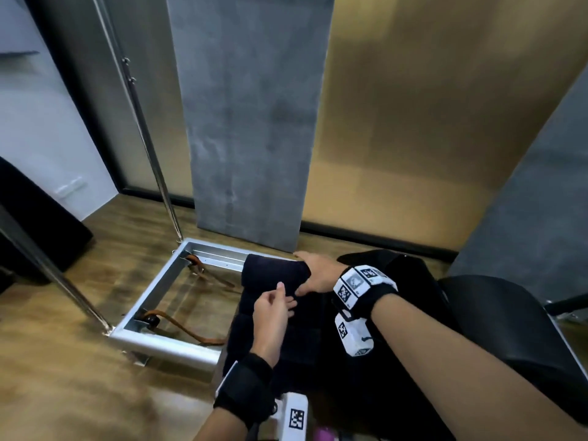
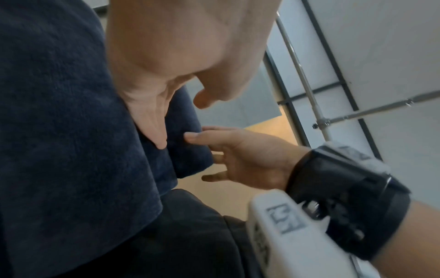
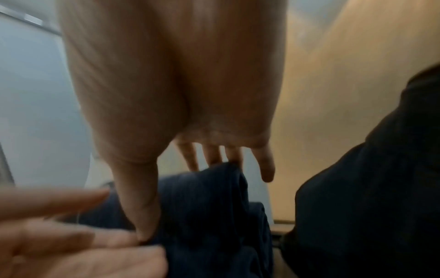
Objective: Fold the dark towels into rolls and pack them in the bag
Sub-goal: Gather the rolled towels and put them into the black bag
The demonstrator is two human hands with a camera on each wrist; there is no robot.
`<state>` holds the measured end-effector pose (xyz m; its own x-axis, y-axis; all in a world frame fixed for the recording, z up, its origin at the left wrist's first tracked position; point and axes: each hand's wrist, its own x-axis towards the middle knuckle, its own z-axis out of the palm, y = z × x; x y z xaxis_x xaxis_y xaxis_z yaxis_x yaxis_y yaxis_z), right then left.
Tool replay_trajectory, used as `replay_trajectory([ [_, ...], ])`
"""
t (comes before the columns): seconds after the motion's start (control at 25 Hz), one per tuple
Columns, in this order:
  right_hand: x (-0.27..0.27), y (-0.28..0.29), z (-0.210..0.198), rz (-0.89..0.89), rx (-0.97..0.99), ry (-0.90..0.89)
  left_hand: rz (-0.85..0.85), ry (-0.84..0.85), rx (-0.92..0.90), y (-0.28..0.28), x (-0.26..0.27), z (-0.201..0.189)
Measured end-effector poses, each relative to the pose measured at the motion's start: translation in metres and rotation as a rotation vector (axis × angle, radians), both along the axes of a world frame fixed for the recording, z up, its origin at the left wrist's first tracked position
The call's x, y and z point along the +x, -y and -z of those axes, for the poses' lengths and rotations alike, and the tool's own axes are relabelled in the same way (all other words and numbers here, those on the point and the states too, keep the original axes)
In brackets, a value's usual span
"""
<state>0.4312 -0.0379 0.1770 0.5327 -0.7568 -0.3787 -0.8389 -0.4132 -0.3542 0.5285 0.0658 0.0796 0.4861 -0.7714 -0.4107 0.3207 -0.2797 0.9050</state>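
Observation:
A dark navy towel (image 1: 270, 329) lies along my lap, and its far end is rolled into a thick roll (image 1: 273, 272). My right hand (image 1: 300, 275) grips the roll's right end, thumb on the near side and fingers over the far side. The right wrist view shows that thumb (image 3: 142, 216) pressed into the roll (image 3: 202, 206). My left hand (image 1: 286, 296) rests straight fingers (image 2: 157, 131) in the crease just below the roll (image 2: 185, 135). A black bag-like shape (image 1: 404, 272) sits behind my right wrist; its opening is hidden.
On the wooden floor to the left stands an aluminium frame (image 1: 165, 338) with brown straps (image 1: 191, 332) inside and slanted metal poles (image 1: 149, 148) rising from its corners. A grey panel (image 1: 251, 122) leans on the wall ahead. A black chair seat (image 1: 509, 329) is at the right.

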Motion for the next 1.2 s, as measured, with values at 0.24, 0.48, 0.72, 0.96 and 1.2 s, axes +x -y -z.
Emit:
replay_trajectory([
  [0.24, 0.021, -0.005, 0.016, -0.013, -0.298, -0.095, -0.04, -0.291, -0.036, 0.01, 0.013, -0.016],
  [0.48, 0.004, -0.017, -0.021, -0.046, -0.241, 0.106, -0.083, -0.577, -0.181, 0.021, 0.013, -0.046],
  [0.72, -0.053, -0.039, -0.052, 0.136, -0.248, 0.366, 0.136, -0.587, -0.16, 0.03, -0.012, -0.079],
  [0.96, -0.131, -0.047, -0.061, 0.338, 0.23, 0.653, 0.384, -0.512, -0.266, 0.037, -0.073, -0.099],
  [1.2, -0.186, -0.061, -0.073, 0.33, 0.124, 0.685, 0.681, -0.053, -0.253, 0.055, -0.111, -0.105],
])
